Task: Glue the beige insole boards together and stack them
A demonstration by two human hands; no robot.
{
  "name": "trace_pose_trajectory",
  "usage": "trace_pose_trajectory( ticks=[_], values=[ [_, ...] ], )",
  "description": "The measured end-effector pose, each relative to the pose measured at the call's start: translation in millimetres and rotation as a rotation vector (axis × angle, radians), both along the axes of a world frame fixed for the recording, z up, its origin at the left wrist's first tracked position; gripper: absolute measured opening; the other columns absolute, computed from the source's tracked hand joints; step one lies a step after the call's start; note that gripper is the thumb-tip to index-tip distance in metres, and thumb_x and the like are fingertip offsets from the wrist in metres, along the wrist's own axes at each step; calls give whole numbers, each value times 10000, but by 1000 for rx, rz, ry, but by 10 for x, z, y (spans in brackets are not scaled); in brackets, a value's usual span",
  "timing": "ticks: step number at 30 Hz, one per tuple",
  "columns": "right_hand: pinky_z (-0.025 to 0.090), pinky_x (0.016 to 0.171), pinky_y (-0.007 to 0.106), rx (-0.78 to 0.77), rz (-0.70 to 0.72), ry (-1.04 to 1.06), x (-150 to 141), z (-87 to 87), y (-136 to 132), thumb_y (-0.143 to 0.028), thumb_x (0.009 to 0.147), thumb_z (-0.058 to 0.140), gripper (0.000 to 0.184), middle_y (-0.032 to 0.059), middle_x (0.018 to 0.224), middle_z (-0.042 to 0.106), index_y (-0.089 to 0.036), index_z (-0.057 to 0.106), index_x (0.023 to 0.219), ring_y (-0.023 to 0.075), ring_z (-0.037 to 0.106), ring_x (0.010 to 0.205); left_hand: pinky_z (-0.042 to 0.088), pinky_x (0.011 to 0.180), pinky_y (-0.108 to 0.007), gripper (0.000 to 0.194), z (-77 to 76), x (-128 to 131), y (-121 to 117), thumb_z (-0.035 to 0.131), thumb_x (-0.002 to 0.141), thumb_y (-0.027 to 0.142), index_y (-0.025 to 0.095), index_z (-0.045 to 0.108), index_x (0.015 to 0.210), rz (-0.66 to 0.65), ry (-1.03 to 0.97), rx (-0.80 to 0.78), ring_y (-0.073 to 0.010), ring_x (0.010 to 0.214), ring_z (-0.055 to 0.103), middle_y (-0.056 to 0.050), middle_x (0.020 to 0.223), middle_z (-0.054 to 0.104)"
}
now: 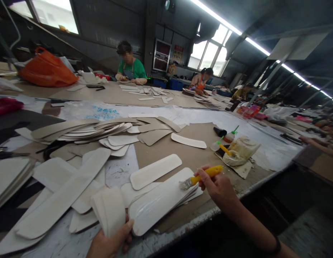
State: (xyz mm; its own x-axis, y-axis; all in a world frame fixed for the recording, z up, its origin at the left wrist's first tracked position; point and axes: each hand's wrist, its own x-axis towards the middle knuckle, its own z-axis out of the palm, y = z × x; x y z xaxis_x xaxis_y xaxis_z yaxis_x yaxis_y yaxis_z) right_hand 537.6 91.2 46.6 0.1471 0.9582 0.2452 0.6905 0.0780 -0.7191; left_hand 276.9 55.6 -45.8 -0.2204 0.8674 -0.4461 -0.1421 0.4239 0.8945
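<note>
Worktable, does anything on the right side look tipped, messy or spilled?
A black cylindrical object lies on its side near a green-tipped bottle, as if tipped. Beside them, the crumpled container with a yellow-handled brush looks stained. I can't make out a fresh spill.

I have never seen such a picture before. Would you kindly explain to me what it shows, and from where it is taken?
There is no machine here, only a person's two bare hands. The single picture comes from a camera worn on that person's head, looking forward and down. The right hand holds a yellow-handled brush, its bristles against a long white panel. The left hand holds some bent white pieces, its thumb at the panel's near end. More pale pieces lie overlapping on the table, left of the panel. Farther back, a co-worker in green sits or stands at another work surface.
</note>
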Motion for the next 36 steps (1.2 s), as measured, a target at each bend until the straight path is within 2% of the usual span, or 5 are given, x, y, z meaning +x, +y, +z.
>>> trace_pose_trajectory(
  ticks=[7,13,19,28,36],
  values=[
    [483,515,259,87,-73,349,92,147,-53,-471,813,537,320,32,704,609,-154,581,798,131,558,545,332,376,-220,379,54,3,-13,733,497,395,123,558,695,-7,-44,12,-110,356,433,23,381,532],
    [483,506,248,-94,136,499,-414,-72,-143,-497,835,482,355,0,610,567,-158,568,773,125,563,510,329,376,-216,328,121,37,-25,725,510,365,114,577,660,21,-15,-3,-107,350,436,11,380,535],
    [448,490,279,-37,19,79,-94,-208,-61,-479,847,447,323,22,575,601,-182,565,802,165,577,510,338,368,-232,350,55,36,-22,740,482,386,118,577,637,13,-3,4,-121,345,439,2,374,533],
    [409,526,285,149,-118,-311,366,-20,-47,-400,868,398,263,32,653,608,-191,551,819,172,569,555,336,363,-217,363,-20,22,-20,751,491,380,125,563,668,16,24,-11,-112,344,441,13,374,536],
    [480,522,290,30,9,277,77,-22,-120,-518,822,483,332,33,680,606,-194,553,828,170,582,562,355,385,-231,363,66,29,-41,740,504,375,112,583,697,12,46,22,-123,386,458,1,408,549]
  ],
)
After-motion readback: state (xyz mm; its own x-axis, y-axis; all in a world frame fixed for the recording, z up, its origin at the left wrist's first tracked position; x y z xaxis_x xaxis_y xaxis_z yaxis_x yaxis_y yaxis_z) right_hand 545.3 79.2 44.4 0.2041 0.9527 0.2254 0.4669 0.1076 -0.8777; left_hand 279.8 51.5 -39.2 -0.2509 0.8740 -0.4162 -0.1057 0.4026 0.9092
